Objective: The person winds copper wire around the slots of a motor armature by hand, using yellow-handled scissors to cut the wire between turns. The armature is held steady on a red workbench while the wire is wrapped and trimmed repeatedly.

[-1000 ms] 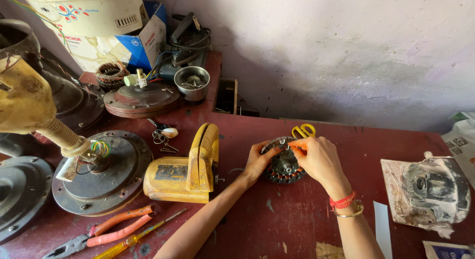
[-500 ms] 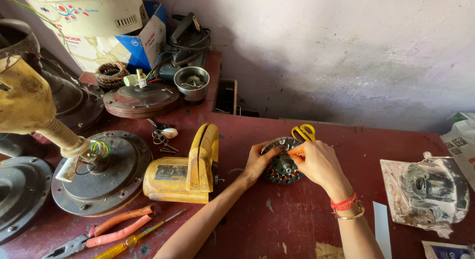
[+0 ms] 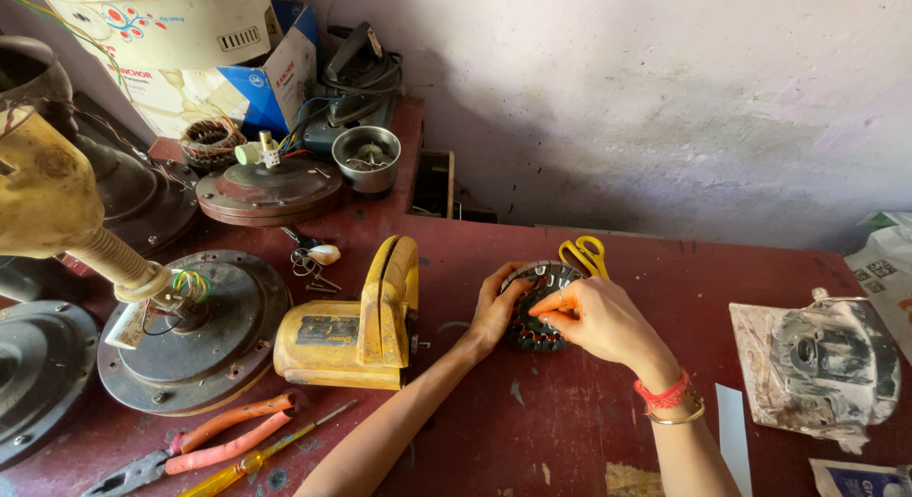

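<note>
A round dark motor stator (image 3: 534, 312) with copper windings lies on the red workbench (image 3: 570, 421). My left hand (image 3: 496, 312) grips its left rim. My right hand (image 3: 594, 315) rests on its right side, fingertips pinched over the windings. Whether those fingers pinch a wire is too small to tell. Yellow-handled scissors (image 3: 584, 255) lie just behind the stator.
A yellow power tool (image 3: 356, 331) sits left of my hands. Fan motor housings (image 3: 195, 331) and a brown one (image 3: 269, 188) stand further left, pliers (image 3: 204, 445) and a screwdriver (image 3: 252, 459) near the front edge. A steel bowl (image 3: 367, 159), boxes (image 3: 190, 55), and a wrapped metal part (image 3: 826, 359) at right.
My right hand has shifted slightly over the stator's right side, fingers still pinching at the windings. The left hand keeps its hold on the rim.
</note>
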